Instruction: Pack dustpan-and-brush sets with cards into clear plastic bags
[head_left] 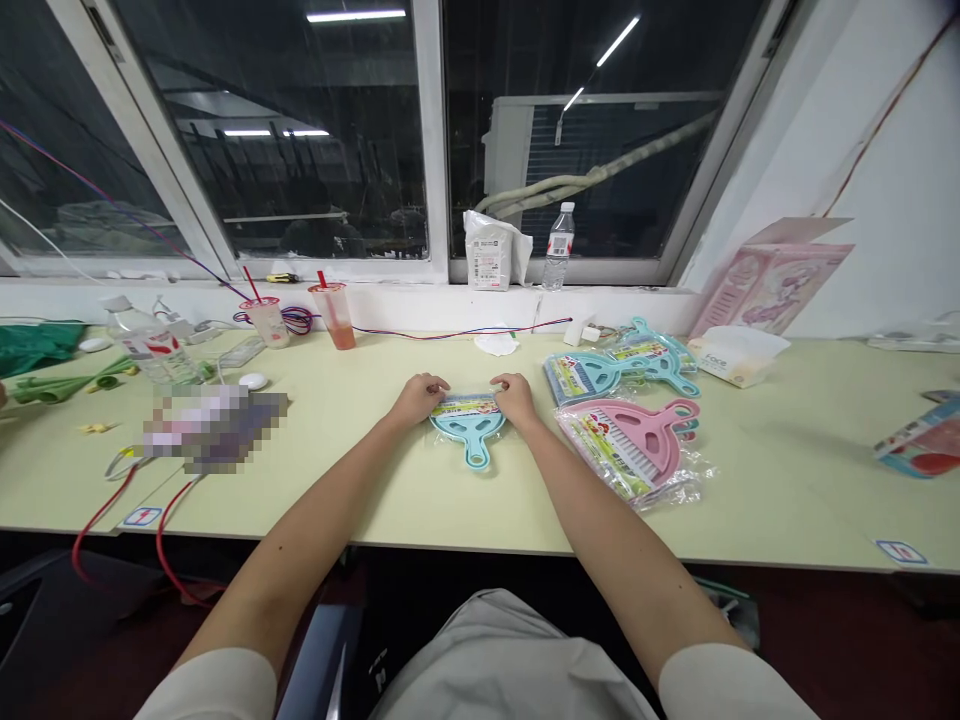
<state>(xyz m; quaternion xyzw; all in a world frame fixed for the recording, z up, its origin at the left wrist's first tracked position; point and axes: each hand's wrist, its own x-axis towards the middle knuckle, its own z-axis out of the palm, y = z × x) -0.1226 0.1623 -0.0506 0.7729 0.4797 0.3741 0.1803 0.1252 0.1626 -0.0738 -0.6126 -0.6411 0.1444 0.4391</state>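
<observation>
A light blue dustpan-and-brush set (469, 425) in clear plastic wrap lies on the table in front of me, its handle pointing towards my body. My left hand (420, 399) pinches its far left corner, and my right hand (516, 399) grips the far right corner with curled fingers. Colourful printed packaging runs along the edge between both hands. Just right of my right hand are wrapped pink dustpan sets (652, 440), overlapping one another. Behind these, more wrapped blue dustpan sets (600, 372) are heaped together.
The pale yellow table (450, 515) runs along a windowsill. At the left stand two drink cups (337, 325), a water bottle (154, 345) and a pixelated item. A tissue pack (739, 355) and a pink box (784, 275) are back right. Another bottle (558, 250) stands on the sill.
</observation>
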